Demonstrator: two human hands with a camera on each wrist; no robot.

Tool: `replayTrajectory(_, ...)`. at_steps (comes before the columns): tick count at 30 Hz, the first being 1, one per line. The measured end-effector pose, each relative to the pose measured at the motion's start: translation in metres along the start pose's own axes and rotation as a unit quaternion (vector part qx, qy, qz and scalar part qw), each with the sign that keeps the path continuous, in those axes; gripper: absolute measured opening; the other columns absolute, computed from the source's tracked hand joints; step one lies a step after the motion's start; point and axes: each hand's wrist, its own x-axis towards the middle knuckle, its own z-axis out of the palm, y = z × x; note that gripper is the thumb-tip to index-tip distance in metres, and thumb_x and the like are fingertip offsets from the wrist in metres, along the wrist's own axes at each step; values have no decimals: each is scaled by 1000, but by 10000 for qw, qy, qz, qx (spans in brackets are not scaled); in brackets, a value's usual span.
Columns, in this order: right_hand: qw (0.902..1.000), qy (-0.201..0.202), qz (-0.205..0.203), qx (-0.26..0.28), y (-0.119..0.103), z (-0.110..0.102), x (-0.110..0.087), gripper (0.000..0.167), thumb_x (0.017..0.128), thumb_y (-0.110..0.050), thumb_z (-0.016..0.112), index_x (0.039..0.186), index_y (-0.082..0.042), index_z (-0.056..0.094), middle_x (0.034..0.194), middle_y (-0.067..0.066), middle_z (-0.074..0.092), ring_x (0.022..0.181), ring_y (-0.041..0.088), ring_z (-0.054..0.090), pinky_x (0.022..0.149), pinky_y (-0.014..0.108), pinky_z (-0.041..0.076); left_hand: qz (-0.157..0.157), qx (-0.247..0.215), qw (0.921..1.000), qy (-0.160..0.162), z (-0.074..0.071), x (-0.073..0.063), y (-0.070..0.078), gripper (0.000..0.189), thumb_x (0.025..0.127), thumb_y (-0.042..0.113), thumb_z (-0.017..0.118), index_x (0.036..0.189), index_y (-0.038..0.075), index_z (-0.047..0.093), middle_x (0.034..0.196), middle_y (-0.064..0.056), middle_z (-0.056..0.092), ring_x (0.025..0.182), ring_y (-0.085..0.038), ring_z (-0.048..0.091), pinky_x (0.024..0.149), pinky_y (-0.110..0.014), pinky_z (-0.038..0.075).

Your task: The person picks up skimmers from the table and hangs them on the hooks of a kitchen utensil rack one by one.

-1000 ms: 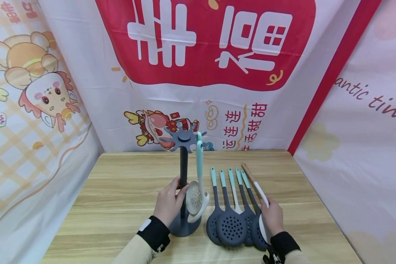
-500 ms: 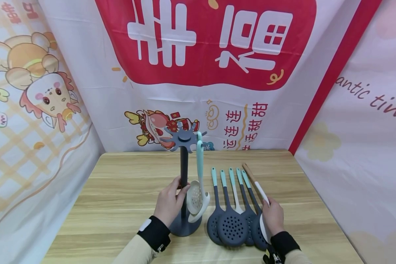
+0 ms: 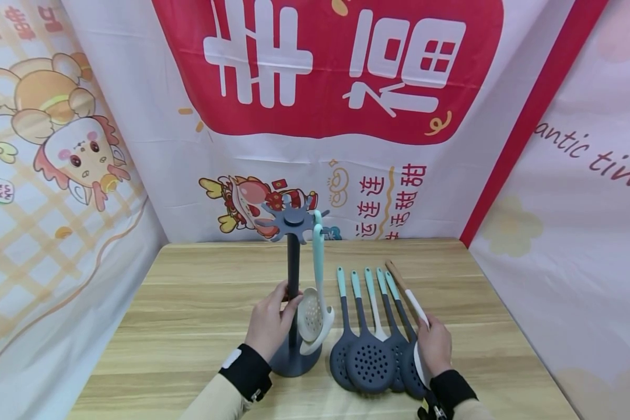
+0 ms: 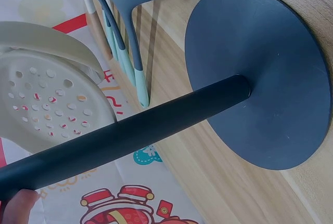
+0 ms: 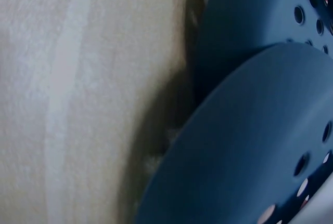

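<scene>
My left hand (image 3: 270,321) grips the post of a dark grey utensil stand (image 3: 293,262), whose round base (image 4: 260,78) rests on the table. From its spoked top hang a cream slotted spoon (image 4: 47,99) and a pale ladle-like utensil (image 3: 322,332) with a mint handle. At right, my right hand (image 3: 434,345) holds a white utensil (image 3: 415,306) by its shaft; its brown handle end points away, and the hand partly hides its white head, so I cannot tell its kind. Beside it lies a perforated grey skimmer (image 3: 370,364), among several others.
The utensils with mint handles (image 3: 341,283) lie side by side and overlap at their heads, between the stand and my right hand. Wooden tabletop (image 3: 205,291) extends left of the stand. A printed cloth (image 3: 262,151) hangs behind the table, with more cloth along both sides.
</scene>
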Motion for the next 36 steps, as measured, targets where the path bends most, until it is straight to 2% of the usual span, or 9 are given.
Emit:
replayTrajectory(8, 9995, 127, 159, 232, -2, -3, -4, 35, 102, -11, 47, 127, 12, 58, 112, 32, 65, 93, 39, 64, 75, 47, 53, -44, -53, 10000, -7, 0, 0, 2, 17, 98, 19, 63, 112, 10, 60, 97, -5, 72, 95, -24, 72, 70, -31, 63)
replayTrajectory(17, 9985, 411, 96, 342, 1, -2, -8, 36, 102, -13, 49, 127, 11, 59, 112, 32, 65, 97, 42, 64, 79, 51, 52, -45, -52, 10000, 16, 0, 0, 1, 16, 98, 19, 62, 112, 11, 60, 97, -5, 72, 96, -25, 72, 70, -31, 63)
replayTrajectory(22, 9977, 433, 206, 485, 0, -3, -10, 37, 103, -14, 48, 130, 9, 57, 109, 29, 67, 95, 39, 63, 77, 48, 52, -57, -68, 10000, 13, 0, -1, 2, 18, 98, 19, 62, 113, 8, 61, 98, -6, 72, 97, -26, 72, 70, -32, 63)
replayTrajectory(29, 9961, 557, 221, 653, -1, -6, -14, 38, 103, -12, 47, 133, 9, 55, 123, 33, 61, 108, 45, 61, 88, 55, 52, -108, -54, 9999, 5, 0, 0, 2, 17, 98, 20, 62, 112, 10, 61, 99, -6, 72, 96, -25, 72, 70, -32, 63)
replayTrajectory(36, 9948, 696, 248, 700, -3, -9, -17, 37, 102, -13, 49, 132, 9, 56, 124, 33, 61, 105, 45, 62, 84, 55, 52, -127, -90, 9999, -5, 0, -1, 2, 17, 98, 20, 63, 112, 11, 61, 98, -5, 72, 96, -24, 72, 70, -31, 63)
